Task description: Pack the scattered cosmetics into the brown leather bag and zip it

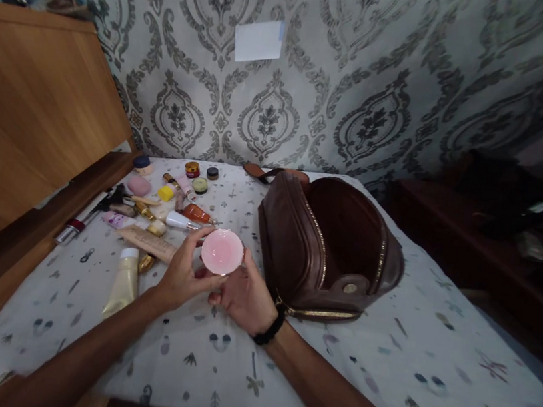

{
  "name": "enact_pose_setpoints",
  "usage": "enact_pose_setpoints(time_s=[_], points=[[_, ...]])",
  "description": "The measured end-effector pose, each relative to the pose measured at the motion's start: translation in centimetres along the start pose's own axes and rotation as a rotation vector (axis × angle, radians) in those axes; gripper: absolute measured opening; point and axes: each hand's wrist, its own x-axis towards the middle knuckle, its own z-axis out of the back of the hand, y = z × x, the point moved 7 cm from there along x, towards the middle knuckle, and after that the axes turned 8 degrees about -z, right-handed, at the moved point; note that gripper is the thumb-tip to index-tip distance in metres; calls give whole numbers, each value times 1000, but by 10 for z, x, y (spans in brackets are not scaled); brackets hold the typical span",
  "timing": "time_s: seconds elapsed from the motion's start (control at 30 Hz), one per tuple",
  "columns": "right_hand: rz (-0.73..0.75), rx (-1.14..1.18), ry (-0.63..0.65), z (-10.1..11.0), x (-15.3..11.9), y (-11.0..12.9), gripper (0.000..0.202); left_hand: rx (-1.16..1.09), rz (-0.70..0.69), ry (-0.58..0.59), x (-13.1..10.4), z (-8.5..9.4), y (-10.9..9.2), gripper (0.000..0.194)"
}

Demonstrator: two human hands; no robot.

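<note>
A small round jar (pixel 223 252) with a pink top is held up over the middle of the table. My left hand (pixel 185 272) grips its left side, fingers and thumb closed round the rim. On the other side my right hand (pixel 251 298) holds it too, its fingers partly hidden beneath and behind the jar; a black band circles that wrist. Just right of my hands stands a brown leather bag (pixel 296 241), unzipped and gaping. Left of my hands lie a cream tube (pixel 124 280), a beige tube (pixel 148 240) and a white tube (pixel 181 220).
Several cosmetics crowd the table's left side, among them a pink sponge (pixel 139 185), a yellow block (pixel 166 193), an orange bottle (pixel 198 213) and a red-gold jar (pixel 192 169). A wooden panel (pixel 36 116) rises at left; patterned wallpaper (pixel 268 115) backs the table.
</note>
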Motion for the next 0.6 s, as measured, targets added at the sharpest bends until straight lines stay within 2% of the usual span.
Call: enact_pose_setpoints(time_s=[0.13,0.27,0.47,0.6], points=[[-23,-56,-54,4,1,-1,71,-15,-8,-35,-1,2,-1,73],[58,-74,-68,4,1,8,60,26,-54,-65,0,8,-5,72],[202,-141,-12,-12,-13,27,54,161,-255,-155,8,25,-34,62],[236,-185,31,-27,-33,43,59,122,-271,-174,12,27,-48,61]])
